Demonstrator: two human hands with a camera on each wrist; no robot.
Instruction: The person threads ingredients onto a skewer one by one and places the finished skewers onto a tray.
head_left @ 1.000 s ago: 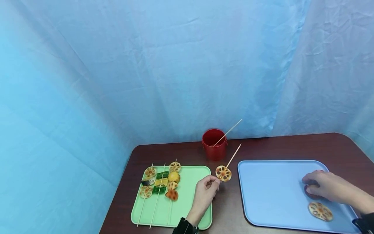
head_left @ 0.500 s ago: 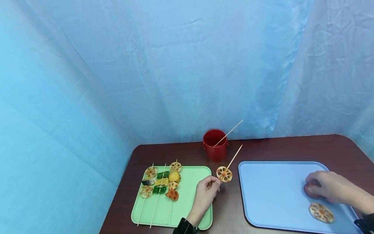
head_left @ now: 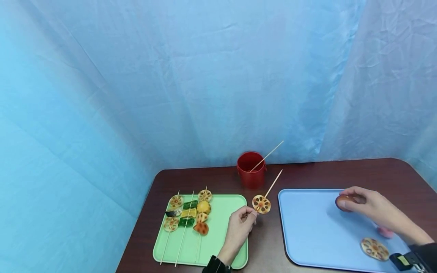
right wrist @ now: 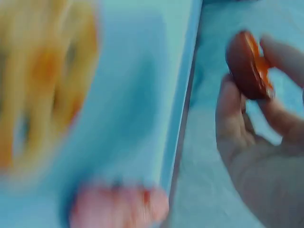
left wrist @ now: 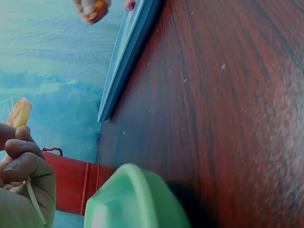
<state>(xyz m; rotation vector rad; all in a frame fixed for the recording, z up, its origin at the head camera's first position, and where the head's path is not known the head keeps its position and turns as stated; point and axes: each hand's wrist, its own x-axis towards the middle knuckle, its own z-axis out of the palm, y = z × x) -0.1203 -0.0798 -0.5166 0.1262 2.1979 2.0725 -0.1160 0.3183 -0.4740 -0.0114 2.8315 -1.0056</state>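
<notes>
My left hand (head_left: 240, 223) pinches a bamboo skewer (head_left: 274, 184) between thumb and fingers, just right of the green tray. One browned lotus root slice (head_left: 261, 204) is threaded on it, right by the fingertips, and the bare end points up and away. Over the far part of the blue tray (head_left: 314, 227), my right hand (head_left: 373, 206) grips a rounded brown food piece with an orange face (right wrist: 244, 64), its shadow falling on the tray below. Another lotus root slice (head_left: 374, 249) lies near the tray's right side. Partly behind the right wrist is a pink piece (head_left: 385, 232).
On the green tray (head_left: 218, 250) several loaded skewers lie side by side, with lotus slices, green and yellow pieces (head_left: 189, 212). A red bucket (head_left: 251, 176) holding one thin skewer (head_left: 273, 150) stands at the table's back edge. Blue cloth (head_left: 218, 83) hangs behind.
My right hand has lifted the brown piece off the blue tray and carried it left and away from me, uncovering the pink piece. The left hand with its skewer stays nearly still.
</notes>
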